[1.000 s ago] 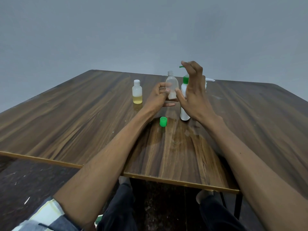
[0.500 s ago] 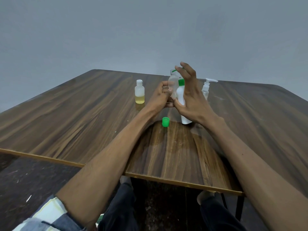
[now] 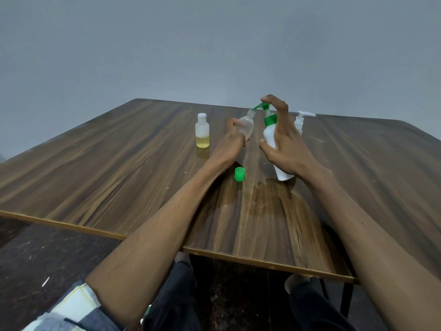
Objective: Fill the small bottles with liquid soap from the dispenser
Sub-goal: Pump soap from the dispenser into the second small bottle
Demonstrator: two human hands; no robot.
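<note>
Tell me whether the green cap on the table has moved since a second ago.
No. The green cap sits the same way relative to the part-filled small bottle and table edge.

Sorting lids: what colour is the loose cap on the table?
Green cap, clearest in the head view.

Green cap [image 3: 239,174] between forearms; capped bottle [image 3: 202,131] stands left; tabletop [image 3: 95,168] beyond free.

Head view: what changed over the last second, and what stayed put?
The left hand tipped the clear small bottle so its neck leans toward the green nozzle. The right hand tilted the dispenser, a finger curled over its pump head. Unchanged: both grips, the part-filled bottle, the green cap and the white pump bottle behind.
</note>
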